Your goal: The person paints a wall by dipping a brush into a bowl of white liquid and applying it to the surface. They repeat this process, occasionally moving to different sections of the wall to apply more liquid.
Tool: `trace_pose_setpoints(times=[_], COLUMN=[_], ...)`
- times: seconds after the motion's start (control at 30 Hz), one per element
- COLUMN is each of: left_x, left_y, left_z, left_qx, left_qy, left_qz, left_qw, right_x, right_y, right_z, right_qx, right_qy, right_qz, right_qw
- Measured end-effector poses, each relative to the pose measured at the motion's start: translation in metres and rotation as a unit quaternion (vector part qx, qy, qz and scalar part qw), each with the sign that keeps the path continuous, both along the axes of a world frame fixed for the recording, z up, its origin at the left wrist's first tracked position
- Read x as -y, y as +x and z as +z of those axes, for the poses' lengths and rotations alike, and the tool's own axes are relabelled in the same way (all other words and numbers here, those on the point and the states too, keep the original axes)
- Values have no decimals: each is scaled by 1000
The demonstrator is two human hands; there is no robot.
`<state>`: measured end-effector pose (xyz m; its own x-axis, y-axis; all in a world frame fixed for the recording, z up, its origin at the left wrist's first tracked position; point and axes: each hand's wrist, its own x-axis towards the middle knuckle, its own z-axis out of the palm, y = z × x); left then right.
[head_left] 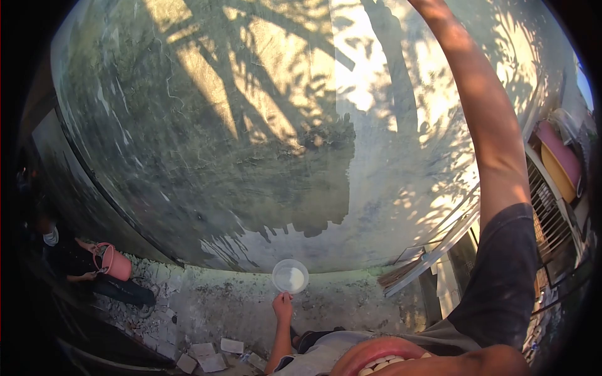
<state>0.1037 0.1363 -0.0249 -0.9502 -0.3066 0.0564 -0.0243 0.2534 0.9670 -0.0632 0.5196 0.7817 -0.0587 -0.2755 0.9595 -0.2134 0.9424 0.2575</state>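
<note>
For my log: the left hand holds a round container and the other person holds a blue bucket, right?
The bucket is pink, not blue, as the head view shows; the other person holds it, and the left hand holds the round container.

OK, headcount off my feed: two people, the wearer plus one co-worker [63, 258]. For the wearer I get two arms [489, 119] but just one hand, the left hand [283, 303]. The co-worker shows two hands [89, 276]. Containers: one see-through tub [290, 276], one pink bucket [116, 264], and what I'd call two basins [560, 172]. One big wall [282, 182], at least four pale blocks [232, 345]; the rubble [135, 313] is too small for me to tally.
</note>
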Motion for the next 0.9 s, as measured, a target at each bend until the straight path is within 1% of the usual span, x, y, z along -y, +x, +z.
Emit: trace_pose_setpoints(times=[0.03, 0.07, 0.13, 0.17, 0.2, 0.23, 0.3, 0.37, 0.4, 0.43, 0.5, 0.53, 0.57, 0.63, 0.7, 0.73, 0.77, 0.8, 0.83, 0.87, 0.9], left_x=[0, 0, -1, -1, -3, -4, -6, -12, -14, -13, -10, -11, -12, -11, -13, -14, -14, -14, -9, -7, -6], left_y=[-2, -4, -9, -12, -16, -19, -22, -26, -27, -26, -31, -28, -27, -24, -21, -16, -15, -16, -13, -12, -8], left_z=[-3, -5, -7, -8, -10, -10, -4, 0, 2, 3, 4, 2, -3, -7, 2, 3, 2, 2, 3, 7, 11], left_qx=[3, 3, 14, 14, 3, -6, 9, 24, 15, 9, 2, -10, -1, -1, 11, 13, 15, 19, 24, 25, 30], left_qy=[-2, -3, -13, -16, -15, -13, -18, -21, -21, -22, -32, -33, -32, -13, -4, 2, 3, 0, -6, -9, -18], left_qz=[-9, -10, -22, -21, -27, -34, -36, -38, -43, -49, -55, -58, -61, -57, -51, -46, -44, -45, -48, -46, -48], left_qw=[1000, 1000, 1000, 1000, 1000, 999, 999, 999, 999, 999, 998, 998, 998, 998, 999, 999, 999, 999, 999, 999, 998], right_x=[2, 9, 23, 8, -11, -25, -23, -27, -38, -49, -68, -75, -79, -81, -68, -55, -43, -36, -28, -21, -16], right_y=[14, 30, 51, 26, 4, -14, -3, 14, 13, 15, 19, 23, 22, 6, 4, 14, 23, 29, 38, 47, 55], right_z=[-13, -31, -63, -75, -101, -124, -178, -225, -244, -251, -265, -272, -293, -368, -449, -485, -515, -545, -569, -578, -586], right_qx=[65, 65, 143, 158, 68, -23, 101, 197, 219, 227, 206, 200, 209, 150, 198, 239, 275, 307, 342, 343, 368], right_qy=[-77, -78, -111, -72, 41, 154, 139, 205, 237, 233, 135, 63, 63, -19, -14, -30, -47, -40, -35, -38, -34], right_qz=[-34, -35, -3, -19, -58, -98, -86, -129, -172, -171, -111, -100, -102, -125, -126, -110, -93, -92, -89, -87, -63], right_qw=[994, 994, 983, 985, 995, 983, 981, 950, 931, 930, 963, 973, 971, 981, 972, 964, 956, 946, 935, 935, 927])
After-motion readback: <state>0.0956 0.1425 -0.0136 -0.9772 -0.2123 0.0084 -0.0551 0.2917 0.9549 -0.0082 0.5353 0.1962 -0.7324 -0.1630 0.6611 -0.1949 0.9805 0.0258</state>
